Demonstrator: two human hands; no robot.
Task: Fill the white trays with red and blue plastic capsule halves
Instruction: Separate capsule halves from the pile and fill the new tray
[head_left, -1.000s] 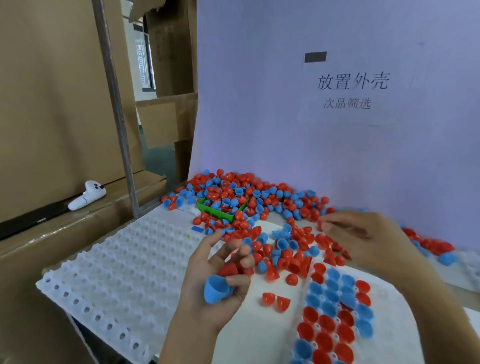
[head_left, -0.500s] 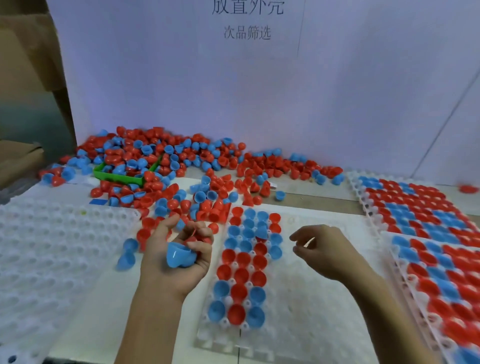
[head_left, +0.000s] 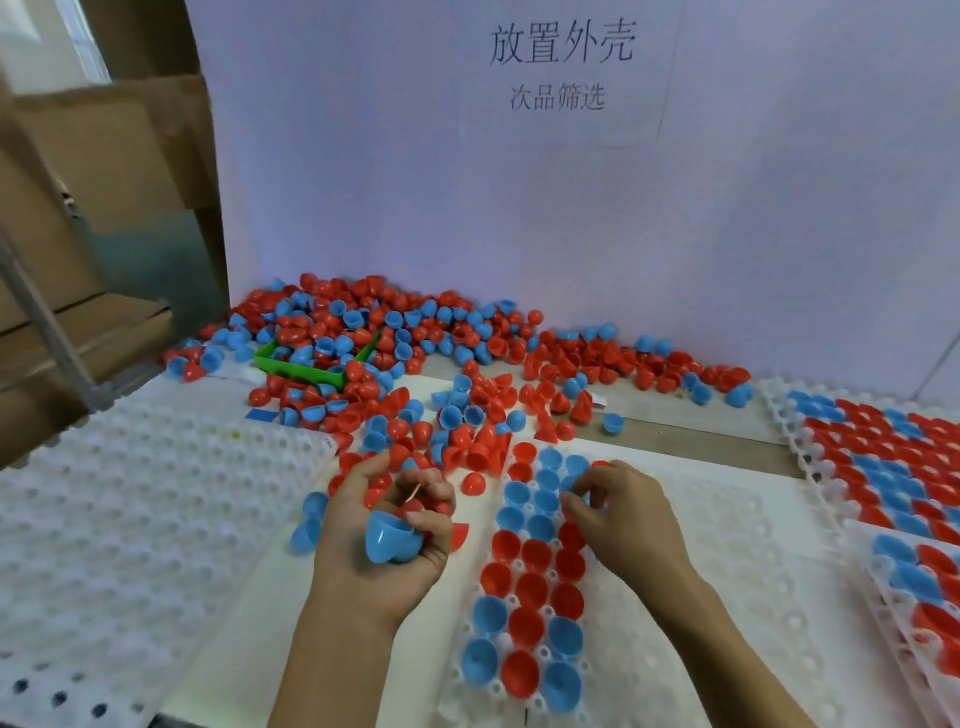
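My left hand (head_left: 382, 519) grips a blue capsule half (head_left: 388, 543) together with several red halves, just left of the middle white tray (head_left: 727, 597). That tray holds three columns of red and blue halves (head_left: 524, 587) on its left side. My right hand (head_left: 626, 519) hovers over the far end of the third column. Its curled thumb and fingertips pinch a blue half (head_left: 586, 496) right at the tray. A big pile of loose red and blue halves (head_left: 415, 353) lies beyond both hands.
An unfilled white tray (head_left: 130, 519) lies at the left. Two filled trays (head_left: 883, 467) sit at the right. A green bin (head_left: 306, 366) is buried in the pile. Cardboard boxes (head_left: 104, 156) stand far left. A white backdrop with a printed sign (head_left: 561, 62) closes the back.
My right hand has moved left from above the tray's bare part to the far end of the third filled column. My left hand keeps its handful in about the same place.
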